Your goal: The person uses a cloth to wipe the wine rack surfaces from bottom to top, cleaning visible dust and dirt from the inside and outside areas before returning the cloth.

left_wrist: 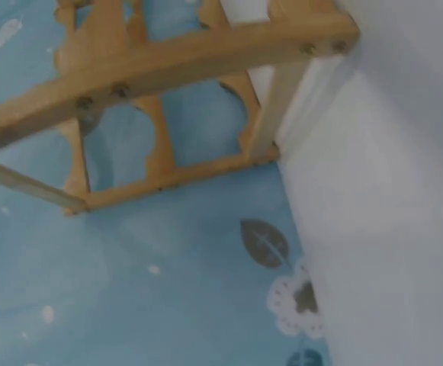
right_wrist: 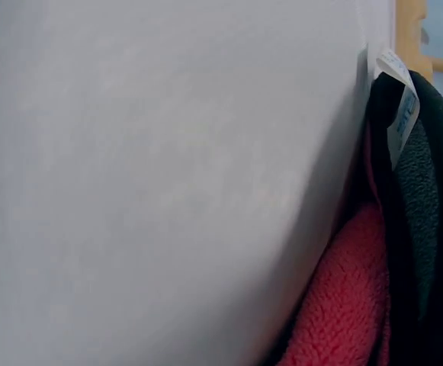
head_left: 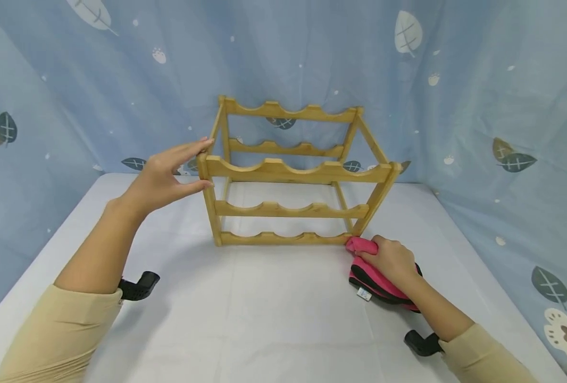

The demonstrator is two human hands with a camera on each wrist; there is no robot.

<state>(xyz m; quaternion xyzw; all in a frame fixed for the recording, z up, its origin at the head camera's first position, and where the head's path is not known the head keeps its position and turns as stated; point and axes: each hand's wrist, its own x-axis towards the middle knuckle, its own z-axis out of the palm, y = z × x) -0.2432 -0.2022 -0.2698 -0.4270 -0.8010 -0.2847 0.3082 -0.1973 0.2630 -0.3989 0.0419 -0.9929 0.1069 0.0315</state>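
A light wooden bottle rack point(head_left: 293, 211) with scalloped crossbars stands in the middle of the head view. My left hand point(head_left: 161, 173) holds its upper left front corner, fingers along the top and thumb against the post. In the left wrist view the rack's side rail point(left_wrist: 168, 62) runs across the upper part, with only a sliver of hand at the left edge. My right hand point(head_left: 392, 260) grips a folded pink cloth point(head_left: 384, 284) with black edging and touches it to the rack's lower right front corner. The right wrist view shows the cloth's fleecy pink side point(right_wrist: 343, 297), dark side and white label point(right_wrist: 404, 114).
The rack stands on a white-covered table point(head_left: 283, 314), near its back edge. A blue curtain point(head_left: 168, 80) printed with leaves hangs behind and along the sides. Black wrist cameras point(head_left: 140, 285) sit on both forearms.
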